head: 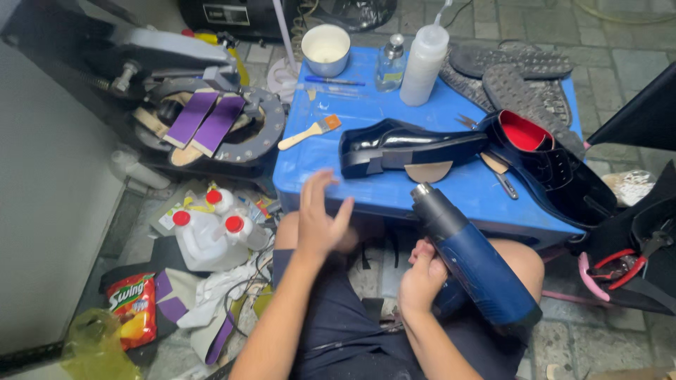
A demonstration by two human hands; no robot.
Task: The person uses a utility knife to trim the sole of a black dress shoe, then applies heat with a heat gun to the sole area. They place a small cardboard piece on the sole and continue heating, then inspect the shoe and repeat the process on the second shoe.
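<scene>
Heat gun (473, 264), blue-bodied with a dark nozzle, lies across the person's lap at the near edge of the blue surface (366, 186), its nozzle pointing up and left toward the shoes. The right hand (421, 278) is curled against the gun's left side near its lower body; whether the fingers fully wrap a handle is hidden under the tool. The left hand (320, 222) hovers spread and empty just in front of the surface's near edge, fingers fanned, touching nothing.

By its look the gun is a stiff, hard-shelled tool with some weight at the rear, so it would be best taken by the handle or the blue barrel, well back from the dark metal tip, which may be hot.

Just beyond the nozzle a glossy black shoe (408, 146) lies on its side on the surface, with a tan heel piece (428, 171) beside it. To the right a second black shoe (553, 165) with a red lining stands at the surface's edge. Farther off are a small brush (310, 131), a white squeeze bottle (424, 63), a small glass bottle (389, 65) and a white cup (325, 49). Rubber soles (517, 74) lie at the far right. On the floor to the left stand white jugs with red caps (208, 232).
</scene>
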